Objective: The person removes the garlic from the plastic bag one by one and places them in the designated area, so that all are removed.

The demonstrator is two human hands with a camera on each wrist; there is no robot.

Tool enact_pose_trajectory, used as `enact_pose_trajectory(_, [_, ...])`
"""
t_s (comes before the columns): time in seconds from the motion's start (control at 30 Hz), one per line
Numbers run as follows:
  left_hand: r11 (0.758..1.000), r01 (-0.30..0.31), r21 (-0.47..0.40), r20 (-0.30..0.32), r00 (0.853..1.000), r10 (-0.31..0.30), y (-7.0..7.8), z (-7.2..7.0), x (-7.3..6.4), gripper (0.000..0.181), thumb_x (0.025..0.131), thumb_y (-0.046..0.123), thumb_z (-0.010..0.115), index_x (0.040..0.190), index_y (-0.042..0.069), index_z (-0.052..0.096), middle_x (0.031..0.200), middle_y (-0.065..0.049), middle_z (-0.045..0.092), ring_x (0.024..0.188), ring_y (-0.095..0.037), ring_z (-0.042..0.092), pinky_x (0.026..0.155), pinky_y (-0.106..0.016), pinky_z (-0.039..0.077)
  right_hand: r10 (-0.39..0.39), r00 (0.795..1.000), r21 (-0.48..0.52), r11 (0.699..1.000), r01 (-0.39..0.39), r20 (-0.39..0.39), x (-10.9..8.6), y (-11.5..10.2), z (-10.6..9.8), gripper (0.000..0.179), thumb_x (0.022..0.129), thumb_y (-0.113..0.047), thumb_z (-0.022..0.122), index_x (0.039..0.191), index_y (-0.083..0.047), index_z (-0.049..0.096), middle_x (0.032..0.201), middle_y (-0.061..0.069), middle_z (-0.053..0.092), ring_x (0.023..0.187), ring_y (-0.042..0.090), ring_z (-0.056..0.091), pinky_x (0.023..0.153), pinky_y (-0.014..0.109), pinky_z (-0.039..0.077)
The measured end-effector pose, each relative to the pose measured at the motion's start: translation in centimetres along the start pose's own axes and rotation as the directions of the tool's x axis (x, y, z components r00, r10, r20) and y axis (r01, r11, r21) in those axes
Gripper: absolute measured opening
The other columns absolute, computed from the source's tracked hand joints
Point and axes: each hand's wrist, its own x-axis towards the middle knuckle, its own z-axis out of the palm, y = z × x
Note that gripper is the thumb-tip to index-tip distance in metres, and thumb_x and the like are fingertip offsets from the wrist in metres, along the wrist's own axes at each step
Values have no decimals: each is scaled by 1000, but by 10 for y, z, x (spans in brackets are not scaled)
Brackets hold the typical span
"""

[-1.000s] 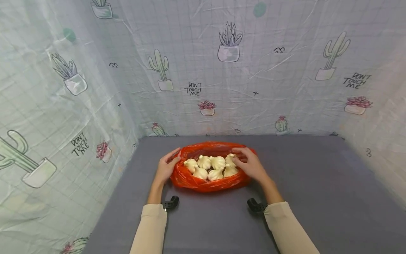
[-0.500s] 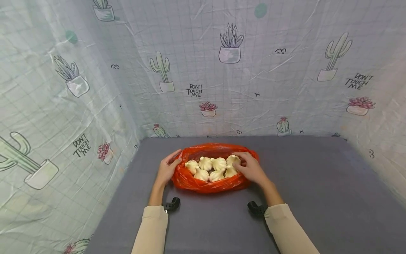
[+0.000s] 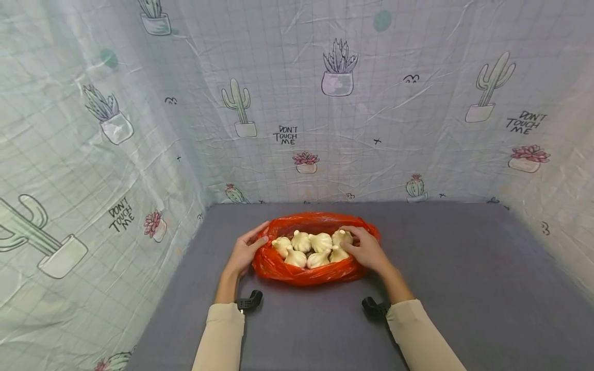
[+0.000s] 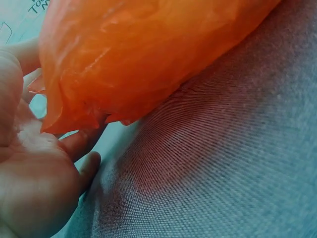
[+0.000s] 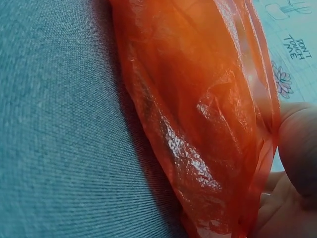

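An orange-red plastic bag lies on the table with its mouth spread wide, and several pale garlic bulbs sit inside. At the bag's left end, my left hand holds the side between thumb and fingers; the left wrist view shows those fingers against the plastic. My right hand reaches over the right rim, thumb and forefinger around the rightmost rear garlic bulb. In the right wrist view the bag covers most of that hand's fingers.
The bag rests on a grey cloth-covered table. A curtain printed with cacti surrounds the back and sides. A black wrist mount sits at the left wrist, another black mount at the right.
The right thumb has shifted down and closer around the rear right garlic bulb. The left hand stays at the bag's left end. The head view has tilted slightly, so everything sits lower.
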Motion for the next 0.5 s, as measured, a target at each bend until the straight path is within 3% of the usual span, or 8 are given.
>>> enact_pose_trajectory(0.13, [1000,-7,-7,13,1000,7,-2,-1,0,47,101,18,66,146,21,59,152,-9,54,130,-24,58,93,-28,58,33,999,-6,999,-33,2,3,-1,2,46,96,-21,71,140,-12,61,138,20,62,116,40,66,99,56,53])
enact_pose_trajectory(0.33, [1000,-7,2,8,1000,7,-4,-2,1,41,101,17,66,141,8,63,149,-15,56,118,-11,63,91,-25,57,81,996,-1,997,-81,-29,6,-1,6,40,95,-22,73,132,-12,63,132,19,66,115,38,67,99,54,53])
enact_pose_trajectory(0.5, [1000,13,4,19,1000,-13,-7,-2,2,39,101,15,65,138,3,63,146,-19,57,111,-10,66,89,-25,58,102,994,12,995,-102,-44,5,-2,7,36,94,-21,73,128,-13,62,129,20,67,114,37,67,98,53,53])
